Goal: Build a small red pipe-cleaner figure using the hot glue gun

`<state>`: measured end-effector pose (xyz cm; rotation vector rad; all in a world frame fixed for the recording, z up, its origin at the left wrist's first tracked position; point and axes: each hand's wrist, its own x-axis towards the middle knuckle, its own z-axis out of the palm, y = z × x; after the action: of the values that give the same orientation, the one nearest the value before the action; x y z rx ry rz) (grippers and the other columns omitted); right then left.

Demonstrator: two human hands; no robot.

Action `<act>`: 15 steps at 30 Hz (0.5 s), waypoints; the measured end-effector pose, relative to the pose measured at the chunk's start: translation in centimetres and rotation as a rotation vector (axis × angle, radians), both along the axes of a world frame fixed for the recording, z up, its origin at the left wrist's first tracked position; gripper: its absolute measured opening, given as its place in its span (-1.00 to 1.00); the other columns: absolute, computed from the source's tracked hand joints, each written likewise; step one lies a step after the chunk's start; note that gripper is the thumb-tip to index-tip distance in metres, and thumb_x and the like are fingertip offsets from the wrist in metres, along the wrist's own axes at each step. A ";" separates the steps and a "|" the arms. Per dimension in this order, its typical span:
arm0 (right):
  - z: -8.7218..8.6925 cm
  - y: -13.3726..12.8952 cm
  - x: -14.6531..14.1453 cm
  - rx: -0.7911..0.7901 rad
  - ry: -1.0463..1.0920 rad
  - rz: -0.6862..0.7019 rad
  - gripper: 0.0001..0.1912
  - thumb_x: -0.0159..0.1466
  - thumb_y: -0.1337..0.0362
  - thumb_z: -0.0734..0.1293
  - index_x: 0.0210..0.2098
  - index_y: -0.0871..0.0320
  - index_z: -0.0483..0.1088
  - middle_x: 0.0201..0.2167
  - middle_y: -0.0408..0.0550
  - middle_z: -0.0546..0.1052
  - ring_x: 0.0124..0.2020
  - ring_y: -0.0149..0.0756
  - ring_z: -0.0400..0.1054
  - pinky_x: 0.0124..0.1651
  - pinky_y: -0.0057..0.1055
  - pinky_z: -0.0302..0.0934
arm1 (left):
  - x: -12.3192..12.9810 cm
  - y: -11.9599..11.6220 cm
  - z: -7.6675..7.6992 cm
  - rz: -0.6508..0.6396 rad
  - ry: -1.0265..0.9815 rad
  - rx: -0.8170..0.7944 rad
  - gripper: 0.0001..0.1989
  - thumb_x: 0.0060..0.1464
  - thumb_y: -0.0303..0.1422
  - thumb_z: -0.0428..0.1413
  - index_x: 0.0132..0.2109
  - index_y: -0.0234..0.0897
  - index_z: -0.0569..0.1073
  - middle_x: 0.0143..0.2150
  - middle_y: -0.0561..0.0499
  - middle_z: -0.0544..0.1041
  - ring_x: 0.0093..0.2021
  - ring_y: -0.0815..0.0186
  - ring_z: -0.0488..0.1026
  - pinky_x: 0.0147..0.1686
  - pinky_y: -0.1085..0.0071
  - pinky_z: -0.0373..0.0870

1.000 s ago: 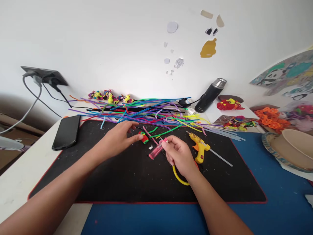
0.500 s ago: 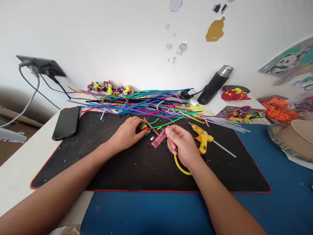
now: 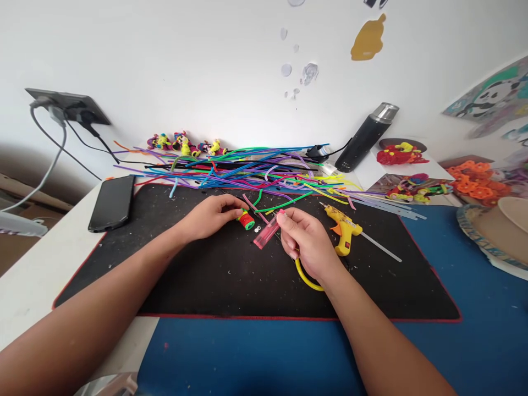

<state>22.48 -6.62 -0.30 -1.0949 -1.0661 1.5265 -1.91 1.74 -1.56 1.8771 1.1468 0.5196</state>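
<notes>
1. At far left we see a wall outlet [image 3: 68, 105]; its plugs hide most of the sockets, and one pale cord runs out of frame.
2. The dark phone [image 3: 111, 203] lies at the mat's [image 3: 231, 286] left edge, its screen showing nothing we can read.
3. Our left hand [image 3: 211, 216] has thumb and fingers drawn together on a red and green piece [image 3: 247, 221] over the mat; the fingers cover its left part.
4. Just beside it sit small white discs [image 3: 258, 229], too small for us to make out markings.
5. Our right hand [image 3: 309, 242] pinches a pink see-through case [image 3: 266, 235] by its upper end, fingers curled closed; we cannot tell its contents.
6. Below that hand a yellow loop [image 3: 306, 279] emerges, its remainder hidden.
7. The yellow glue gun [image 3: 342, 231] lies right of the hand, a clear stick behind it.
8. At far right, a round plate [image 3: 466, 231] is cut off by the frame.
</notes>
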 end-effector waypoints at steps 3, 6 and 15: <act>-0.1 0.0 0.0 -0.001 0.003 0.011 -0.57 0.26 -0.12 0.53 -0.33 0.09 0.42 -0.71 -0.38 0.25 -0.73 -0.51 0.05 -0.64 -0.48 -0.08 | 0.0 0.0 -0.1 -0.031 0.026 0.053 -0.55 0.27 -0.02 0.12 0.04 -0.26 0.63 0.05 -0.11 0.69 0.07 0.09 0.58 0.14 0.22 0.48; -0.2 0.0 0.0 0.004 0.006 0.006 -0.57 0.26 -0.11 0.54 -0.32 0.10 0.43 -0.70 -0.37 0.25 -0.73 -0.52 0.06 -0.64 -0.49 -0.08 | 0.0 0.0 -0.5 -0.076 0.054 0.122 -0.58 0.32 -0.07 0.06 0.03 -0.24 0.64 0.03 -0.10 0.67 0.07 0.11 0.58 0.15 0.23 0.47; -0.9 0.9 1.1 0.107 -0.259 -0.130 -0.54 0.28 -0.18 0.48 -0.33 0.09 0.42 -0.71 -0.35 0.25 -0.73 -0.48 0.05 -0.64 -0.47 -0.06 | 0.3 -0.3 -2.0 0.045 0.012 0.200 -0.55 0.33 -0.03 0.06 0.14 -0.18 0.61 0.05 -0.09 0.62 -0.03 0.13 0.56 -0.01 0.24 0.48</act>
<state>23.60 -5.71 -1.22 -1.2853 -1.2119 1.2342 -1.60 1.44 -3.57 2.0299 1.1841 0.6695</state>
